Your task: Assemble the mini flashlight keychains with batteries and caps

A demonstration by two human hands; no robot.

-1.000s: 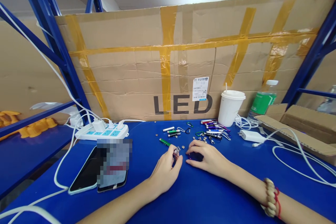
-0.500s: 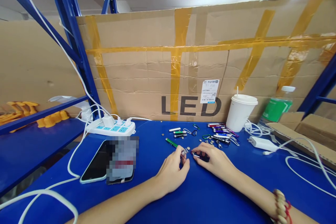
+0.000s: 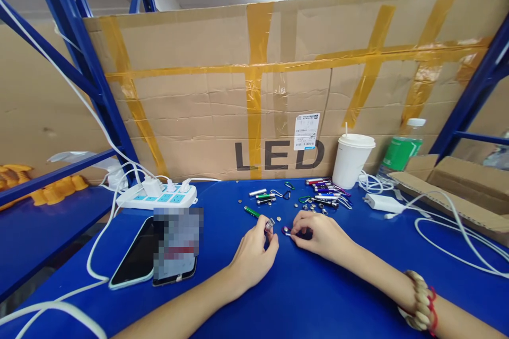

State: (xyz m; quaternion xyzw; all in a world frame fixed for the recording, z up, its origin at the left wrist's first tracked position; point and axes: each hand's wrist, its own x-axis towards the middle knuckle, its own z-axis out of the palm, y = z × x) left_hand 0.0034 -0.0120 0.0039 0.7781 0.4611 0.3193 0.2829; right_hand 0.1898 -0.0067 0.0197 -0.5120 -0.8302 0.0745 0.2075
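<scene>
My left hand (image 3: 254, 249) is closed in a pinch on a small silver metal piece (image 3: 270, 223), which looks like a mini flashlight end. Just beyond those fingers a green mini flashlight tube (image 3: 251, 212) lies on the blue table. My right hand (image 3: 320, 232), with a beaded bracelet at its wrist, pinches a small purple-and-silver piece (image 3: 286, 231) low over the table; its exact kind is unclear. A button cell (image 3: 279, 219) lies between the hands. Farther back are a pile of coloured mini flashlights (image 3: 328, 194) with carabiner clips, and several loose cells.
Two phones (image 3: 133, 254) lie at left, below a white power strip (image 3: 159, 197). A white cup (image 3: 352, 161), a green-labelled bottle (image 3: 401, 151), a charger with cable (image 3: 384, 203) and an open carton (image 3: 457, 185) stand at right. Cardboard (image 3: 199, 116) walls the back.
The view has shifted a little, moving the scene leftward. The left hand keeps its piece. At the right fingertips a purple-and-silver piece now shows where a dark one with a reddish end showed.
</scene>
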